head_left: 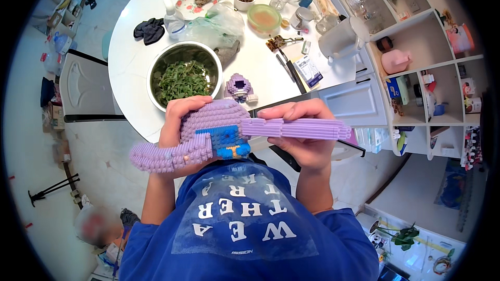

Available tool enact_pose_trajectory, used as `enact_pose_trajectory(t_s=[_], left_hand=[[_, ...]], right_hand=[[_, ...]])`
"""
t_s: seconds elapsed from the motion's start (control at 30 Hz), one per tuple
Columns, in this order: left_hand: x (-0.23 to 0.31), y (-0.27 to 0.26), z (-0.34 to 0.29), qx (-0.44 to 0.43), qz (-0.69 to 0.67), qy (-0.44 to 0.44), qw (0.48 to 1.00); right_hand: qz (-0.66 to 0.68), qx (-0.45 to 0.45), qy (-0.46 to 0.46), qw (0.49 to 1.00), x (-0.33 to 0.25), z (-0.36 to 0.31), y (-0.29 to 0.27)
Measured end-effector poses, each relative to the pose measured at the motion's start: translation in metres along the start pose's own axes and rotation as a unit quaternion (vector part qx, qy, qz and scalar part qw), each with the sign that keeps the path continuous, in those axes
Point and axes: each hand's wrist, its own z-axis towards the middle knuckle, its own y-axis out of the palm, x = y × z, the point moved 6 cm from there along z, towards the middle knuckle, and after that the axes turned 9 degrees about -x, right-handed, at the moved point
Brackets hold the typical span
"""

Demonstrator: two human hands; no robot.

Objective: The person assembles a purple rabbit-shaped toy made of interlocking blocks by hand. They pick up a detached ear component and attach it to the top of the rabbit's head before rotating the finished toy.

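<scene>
In front of my chest is a large figure [211, 122] built of small purple blocks, with blue and orange blocks on its front and a curved purple part sticking out to the left. My left hand [176, 125] is wrapped round its left and back side. A long, flat, ribbed purple block piece [302, 129] is pinched between the thumb and fingers of my right hand [311, 145]. Its left end meets the figure's right side; whether they are joined I cannot tell. Just beyond, a smaller purple block figure [238, 88] stands upright on the white table [130, 80].
A metal bowl of green leaves [183, 75] stands close beyond my left hand. Farther back are a spray bottle [173, 16], plastic bags [211, 28], a lidded green container [264, 18] and a clear pitcher [344, 39]. Open shelves [416, 31] line the right; a chair [86, 86] stands left.
</scene>
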Motion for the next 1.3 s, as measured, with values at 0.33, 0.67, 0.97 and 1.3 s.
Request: enact_pose_trajectory(t_s=[0.33,0.67,0.97,1.3], left_hand=[[0.003,-0.016,-0.015,0.020,-0.016,-0.038,0.999],[0.002,-0.020,-0.024,0.032,-0.024,-0.067,0.997],[-0.002,-0.015,-0.035,0.044,-0.095,-0.106,0.989],[0.000,-0.015,-0.035,0.049,-0.084,-0.102,0.990]], right_hand=[[-0.039,-0.011,-0.009,0.999,-0.005,0.006,0.020],[-0.084,-0.040,0.042,0.995,-0.003,0.020,0.034],[-0.037,-0.053,0.083,0.994,0.015,0.030,0.031],[-0.058,-0.081,0.071,0.992,0.008,0.035,0.035]])
